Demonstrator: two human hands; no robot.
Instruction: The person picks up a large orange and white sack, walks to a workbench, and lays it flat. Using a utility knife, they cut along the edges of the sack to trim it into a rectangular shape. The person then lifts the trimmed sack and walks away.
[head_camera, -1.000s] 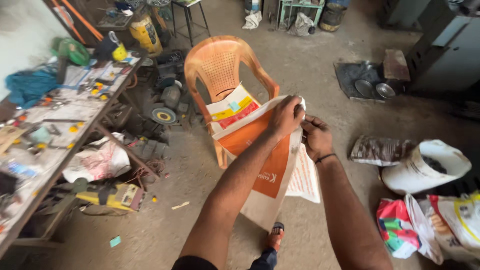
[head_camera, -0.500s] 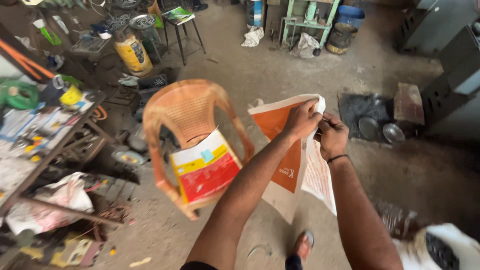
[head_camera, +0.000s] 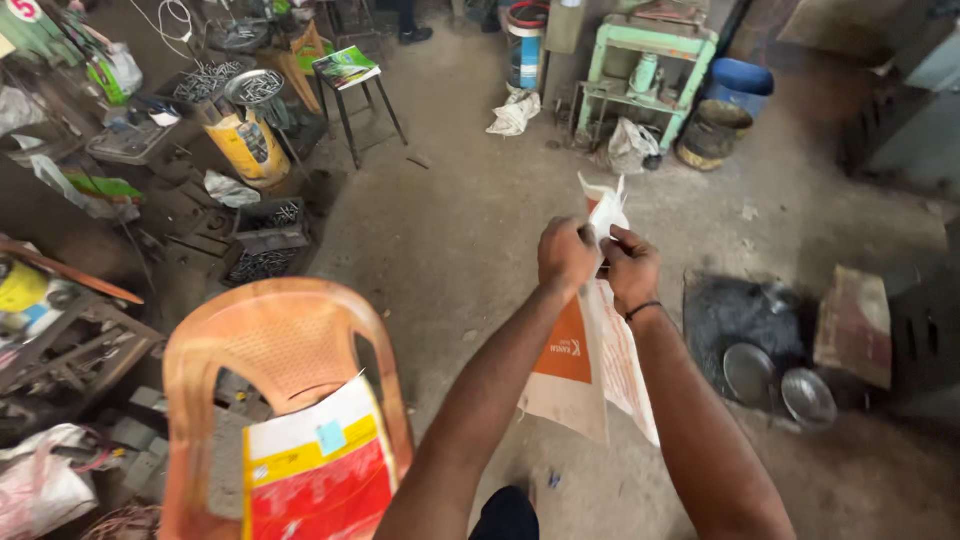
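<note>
Open floor ahead; orange chair crowds left.

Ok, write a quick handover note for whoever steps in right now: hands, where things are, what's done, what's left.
Left hand: gripping the top edge of the white and orange woven sack.
Right hand: pinching the same top edge, close beside the left.
Sack: held up above the floor, hanging flat between the arms, its mouth bunched at the hands.
Orange plastic chair: lower left, with a red, yellow and white sack lying on its seat.
Done: sack lifted and held by both hands.
Left: mouth looks not yet spread open; nothing visible inside.
</note>
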